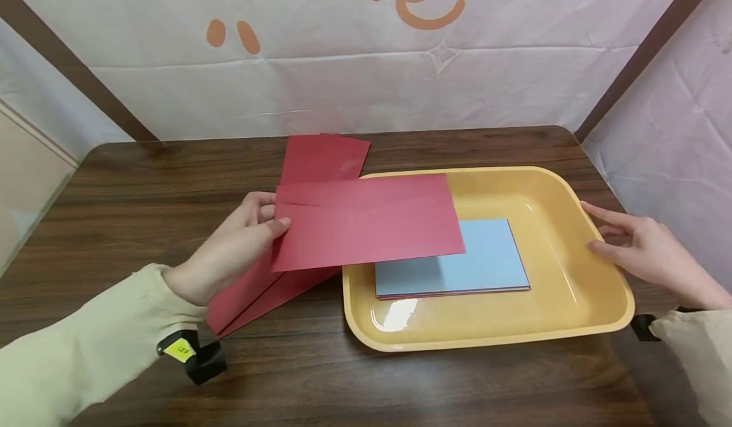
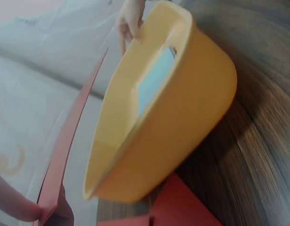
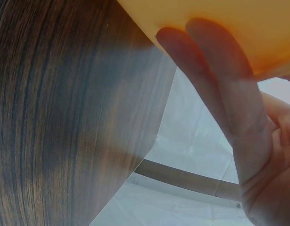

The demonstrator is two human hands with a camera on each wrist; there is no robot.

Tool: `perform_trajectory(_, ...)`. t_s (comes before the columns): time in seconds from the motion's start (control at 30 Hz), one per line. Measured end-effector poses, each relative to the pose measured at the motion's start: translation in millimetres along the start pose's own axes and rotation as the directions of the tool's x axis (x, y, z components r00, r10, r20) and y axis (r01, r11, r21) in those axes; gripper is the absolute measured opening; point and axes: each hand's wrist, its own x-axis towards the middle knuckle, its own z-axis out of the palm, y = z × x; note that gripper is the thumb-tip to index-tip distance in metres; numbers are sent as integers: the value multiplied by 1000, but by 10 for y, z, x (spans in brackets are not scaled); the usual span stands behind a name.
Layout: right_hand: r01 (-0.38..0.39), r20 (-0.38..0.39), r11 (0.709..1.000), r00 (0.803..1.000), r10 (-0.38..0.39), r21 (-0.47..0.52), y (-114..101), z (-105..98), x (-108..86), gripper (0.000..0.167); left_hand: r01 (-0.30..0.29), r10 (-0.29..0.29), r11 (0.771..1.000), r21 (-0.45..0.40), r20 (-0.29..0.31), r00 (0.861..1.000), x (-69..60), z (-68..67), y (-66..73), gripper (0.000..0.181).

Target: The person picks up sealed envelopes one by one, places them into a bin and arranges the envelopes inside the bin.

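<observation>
My left hand [image 1: 243, 239] pinches the left end of a red rectangular sheet or envelope [image 1: 372, 223], held over the left part of a yellow tray [image 1: 549, 312]. In the left wrist view the red piece [image 2: 64, 146] appears edge-on between thumb and fingers, above the tray's rim. Inside the tray lies a small stack with a light blue top [image 1: 486, 255] and red edges below. My right hand [image 1: 652, 249] grips the tray's right side, thumb at the rim; in the right wrist view its fingers [image 3: 225, 70] lie against the tray's outside.
More red pieces [image 1: 317, 157] lie overlapping on the dark wooden table [image 1: 143, 204], left of the tray, reaching down to a lower red piece [image 1: 246, 306]. A pale cloth wall [image 1: 343, 90] with orange shapes stands behind the table, and another cloth [image 1: 663, 115] hangs at the right.
</observation>
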Motion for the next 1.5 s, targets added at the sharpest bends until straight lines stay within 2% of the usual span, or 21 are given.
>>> perform_trajectory(0.23,-8,-3,1000,1000,8,-12,-3,-8,-3,63,-28,29,1000,-10,80,996,89,278,237,61)
perform_trajectory(0.4,3,-10,1000,1000,-3,-2,-11,-4,-19,63,-51,53,999,-20,128,990,245,488,305,60)
perform_trajectory(0.5,15,-17,1000,1000,-15,8,-7,3,-21,62,-36,39,999,-21,144,989,336,619,334,60)
perform_trajectory(0.73,12,-17,1000,1000,-12,16,-31,-1,-27,62,-38,32,998,40,142,989,470,847,348,59)
perform_trajectory(1.0,24,-19,999,1000,-24,25,-39,11,-2,62,-50,33,991,124,133,991,520,952,306,59)
perform_trajectory(1.13,25,-18,999,1000,-25,26,-40,20,-1,62,-57,38,982,183,106,994,531,1002,280,61)
perform_trajectory(1.27,22,-19,999,1000,-22,28,-39,19,-14,62,-63,41,949,309,75,996,531,1043,276,63)
perform_trajectory(1.4,17,-21,999,1000,-16,36,-33,11,-30,62,-71,48,894,442,65,997,522,1073,296,60)
perform_trajectory(1.5,15,-23,999,1000,-14,45,-28,11,-35,62,-44,15,848,527,60,998,519,1100,317,64)
